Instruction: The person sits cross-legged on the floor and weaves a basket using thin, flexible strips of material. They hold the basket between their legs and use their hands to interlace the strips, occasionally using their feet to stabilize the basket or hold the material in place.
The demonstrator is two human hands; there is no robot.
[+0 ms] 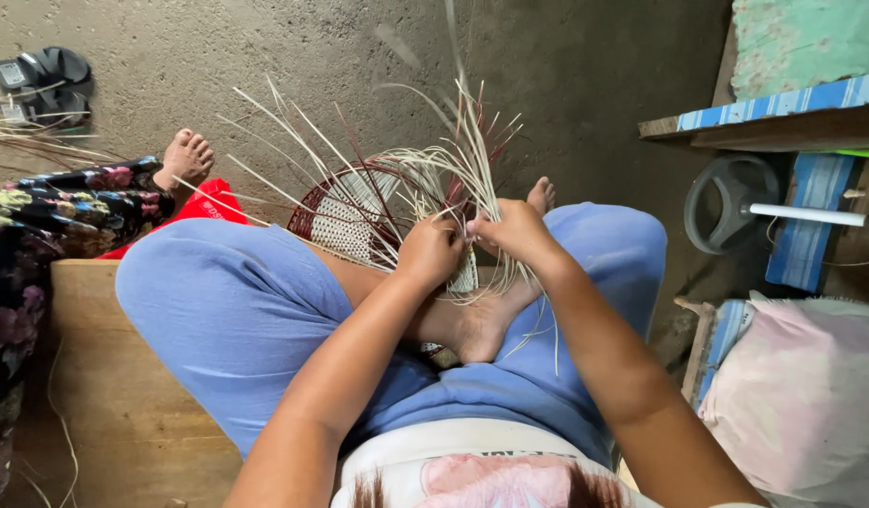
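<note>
Rattan strips, pale and dark red, stand out in all directions from a half-woven basket [359,212] that lies tilted on the concrete floor [566,66], propped against the person's crossed legs so that its open rim faces the hands. The left hand [433,252] is closed around the rim at about 6 o'clock of the basket, probably to keep the work from turning. The right hand [512,230], just beside it at 3 o'clock, pinches a bundle of pale strips [472,155] between thumb and fingers; the strips rise toward 12 o'clock, and some loose ends hang down over the bare foot [486,320]. The person sits on a wooden bench [124,395]. At 9 o'clock, another person's flowered sleeve [49,216] and foot [185,158] are near, and black sandals [44,80] lie at 10 o'clock. At 3 o'clock a grey wheel [731,202] rests under a shelf.
</note>
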